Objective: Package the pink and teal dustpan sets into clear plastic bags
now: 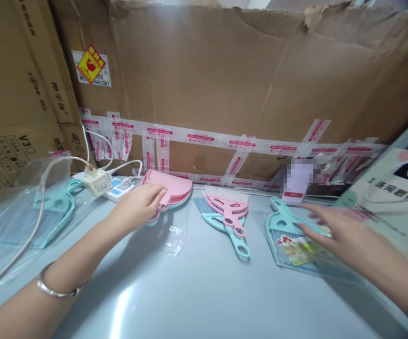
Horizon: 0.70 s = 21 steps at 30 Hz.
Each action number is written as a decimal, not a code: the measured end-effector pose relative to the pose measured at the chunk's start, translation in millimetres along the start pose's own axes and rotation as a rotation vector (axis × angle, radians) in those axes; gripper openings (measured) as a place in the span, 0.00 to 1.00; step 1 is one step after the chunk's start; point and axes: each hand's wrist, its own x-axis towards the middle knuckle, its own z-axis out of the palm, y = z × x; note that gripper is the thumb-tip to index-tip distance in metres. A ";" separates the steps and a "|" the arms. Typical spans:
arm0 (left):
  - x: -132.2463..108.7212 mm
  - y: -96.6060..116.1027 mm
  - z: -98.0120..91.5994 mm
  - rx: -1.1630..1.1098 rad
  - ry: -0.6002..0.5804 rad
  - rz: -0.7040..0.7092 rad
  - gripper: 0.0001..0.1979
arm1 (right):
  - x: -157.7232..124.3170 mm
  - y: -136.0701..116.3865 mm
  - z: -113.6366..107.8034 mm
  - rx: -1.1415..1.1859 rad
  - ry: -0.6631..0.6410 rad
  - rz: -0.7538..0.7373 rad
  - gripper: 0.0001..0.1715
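My left hand (141, 203) reaches forward and its fingers rest on a pink dustpan (174, 186) stacked on a teal one at the back of the grey table (204, 292). My right hand (334, 230) lies flat with fingers stretched out on a bagged teal dustpan set (289, 235) with a printed card inside. Between the hands lie a pink brush (229, 208) and a teal brush (225, 226), crossed over each other.
A clear bag with another teal dustpan (53, 207) sits at the left, beside a power strip (114, 186) with white cables. Taped cardboard (225, 94) walls the back. A printed paper bag (398, 202) stands at the right. An empty clear bag (175, 233) lies near the middle.
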 end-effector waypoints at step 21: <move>-8.2 1.9 11.0 0.464 -0.092 -0.205 0.19 | 67.7 -74.8 37.6 0.353 0.055 -0.616 0.13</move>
